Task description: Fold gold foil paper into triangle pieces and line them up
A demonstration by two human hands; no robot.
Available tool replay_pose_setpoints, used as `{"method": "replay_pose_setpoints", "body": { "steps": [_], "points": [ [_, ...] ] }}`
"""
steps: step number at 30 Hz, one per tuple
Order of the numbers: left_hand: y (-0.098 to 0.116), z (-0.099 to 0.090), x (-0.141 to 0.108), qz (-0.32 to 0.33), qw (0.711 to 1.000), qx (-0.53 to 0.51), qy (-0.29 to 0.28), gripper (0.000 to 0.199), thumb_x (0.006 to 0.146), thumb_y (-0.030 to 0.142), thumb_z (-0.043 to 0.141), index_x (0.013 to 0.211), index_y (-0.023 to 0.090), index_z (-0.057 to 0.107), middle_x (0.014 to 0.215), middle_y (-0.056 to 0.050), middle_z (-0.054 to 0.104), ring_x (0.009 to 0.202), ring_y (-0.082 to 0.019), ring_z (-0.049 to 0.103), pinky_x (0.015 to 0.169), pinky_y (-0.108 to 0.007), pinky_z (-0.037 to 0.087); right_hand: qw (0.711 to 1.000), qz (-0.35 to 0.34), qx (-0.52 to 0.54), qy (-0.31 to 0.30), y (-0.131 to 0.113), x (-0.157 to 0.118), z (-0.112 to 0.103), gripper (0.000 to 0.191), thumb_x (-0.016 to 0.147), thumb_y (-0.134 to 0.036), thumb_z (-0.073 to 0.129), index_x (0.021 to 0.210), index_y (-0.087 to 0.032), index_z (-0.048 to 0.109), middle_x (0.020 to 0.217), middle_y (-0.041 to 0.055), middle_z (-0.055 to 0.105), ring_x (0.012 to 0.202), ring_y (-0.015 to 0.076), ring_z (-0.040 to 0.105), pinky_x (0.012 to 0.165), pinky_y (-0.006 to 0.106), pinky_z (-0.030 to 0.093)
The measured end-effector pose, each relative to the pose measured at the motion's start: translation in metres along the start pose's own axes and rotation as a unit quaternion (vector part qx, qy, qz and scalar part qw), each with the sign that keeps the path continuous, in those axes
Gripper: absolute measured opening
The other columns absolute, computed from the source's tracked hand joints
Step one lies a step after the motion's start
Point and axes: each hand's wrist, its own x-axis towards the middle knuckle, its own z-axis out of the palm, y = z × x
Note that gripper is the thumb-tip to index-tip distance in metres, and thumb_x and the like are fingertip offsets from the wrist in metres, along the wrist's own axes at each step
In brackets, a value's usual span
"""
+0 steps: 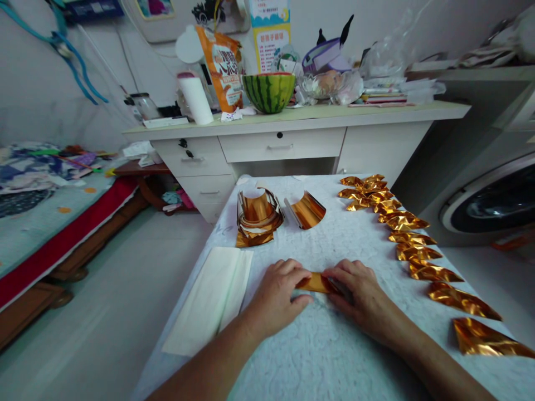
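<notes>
A flat, narrow strip of gold foil paper point(316, 283) lies low over the cloth-covered table point(334, 362), between my two hands. The fingers of my left hand point(281, 295) are closed on its left end, thumb toward me. My right hand point(355, 292) grips the right end and partly covers it. Beyond my left hand stands a curled stack of gold foil sheets point(257, 214). To its right rests a single curved foil sheet point(308, 210). A row of crumpled, folded gold foil pieces point(418, 253) runs along the table's right side.
Folded pale paper point(209, 301) lies left of my left arm. Behind the table is a white desk point(284, 120) bearing a halved watermelon point(268, 92), an orange pouch point(223, 69) and a white paper roll point(195, 99). A bed point(83, 217) is at left, a washing machine point(493, 184) at right.
</notes>
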Motion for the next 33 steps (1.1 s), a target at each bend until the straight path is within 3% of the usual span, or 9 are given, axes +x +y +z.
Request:
{"method": "replay_pose_setpoints", "body": {
  "steps": [3, 8, 13, 23, 28, 33],
  "points": [
    [0.000, 0.002, 0.000, -0.004, 1.000, -0.003, -0.001, 0.033, 0.077, 0.021, 0.070, 0.109, 0.025, 0.062, 0.105, -0.003, 0.060, 0.100, -0.021, 0.053, 0.091, -0.035, 0.041, 1.000, 0.000, 0.004, -0.004, -0.001, 0.002, 0.001, 0.022, 0.085, -0.016, 0.057, 0.105, -0.023, 0.064, 0.093, 0.0060, 0.061, 0.088, 0.0225, 0.052, 0.078, 0.038, 0.037],
    [0.000, 0.004, 0.000, -0.014, 0.999, -0.044, 0.014, 0.024, 0.085, 0.016, 0.057, 0.107, 0.024, 0.064, 0.099, -0.002, 0.061, 0.094, -0.018, 0.057, 0.085, -0.030, 0.044, 1.000, -0.003, 0.020, -0.005, -0.003, 0.001, -0.003, 0.017, 0.089, -0.018, 0.052, 0.101, -0.022, 0.063, 0.091, 0.0061, 0.061, 0.086, 0.0219, 0.053, 0.077, 0.038, 0.038],
    [0.003, 0.005, 0.001, -0.045, 0.995, -0.070, 0.048, 0.019, 0.084, 0.015, 0.056, 0.099, 0.022, 0.066, 0.094, -0.002, 0.065, 0.089, -0.017, 0.061, 0.080, -0.027, 0.046, 0.999, 0.002, 0.033, 0.016, -0.004, 0.000, -0.002, 0.020, 0.091, -0.021, 0.048, 0.104, -0.023, 0.063, 0.090, 0.0060, 0.062, 0.087, 0.0222, 0.056, 0.077, 0.037, 0.039],
    [0.008, 0.006, 0.003, -0.091, 0.990, -0.079, 0.080, 0.022, 0.075, 0.009, 0.053, 0.089, 0.021, 0.067, 0.088, -0.001, 0.070, 0.082, -0.017, 0.063, 0.076, -0.027, 0.047, 0.997, 0.039, 0.055, 0.033, -0.008, 0.001, 0.003, 0.021, 0.092, -0.024, 0.044, 0.098, -0.021, 0.064, 0.088, 0.0061, 0.063, 0.082, 0.0214, 0.058, 0.075, 0.037, 0.044],
    [0.009, 0.006, 0.002, -0.077, 0.991, -0.067, 0.086, 0.021, 0.082, 0.013, 0.050, 0.089, 0.021, 0.068, 0.086, 0.000, 0.070, 0.082, -0.017, 0.063, 0.076, -0.027, 0.046, 0.995, 0.074, 0.046, 0.040, -0.008, 0.003, 0.007, 0.023, 0.095, -0.029, 0.041, 0.090, -0.021, 0.063, 0.083, 0.0055, 0.066, 0.077, 0.0205, 0.062, 0.070, 0.033, 0.045],
    [0.010, 0.006, 0.002, -0.080, 0.990, -0.063, 0.095, 0.025, 0.080, 0.010, 0.049, 0.089, 0.021, 0.068, 0.086, 0.000, 0.070, 0.082, -0.017, 0.064, 0.076, -0.027, 0.046, 0.993, 0.106, 0.053, 0.028, -0.009, 0.002, 0.009, 0.025, 0.096, -0.027, 0.036, 0.097, -0.023, 0.060, 0.085, 0.0039, 0.070, 0.073, 0.0198, 0.066, 0.065, 0.030, 0.045]
  ]
}}
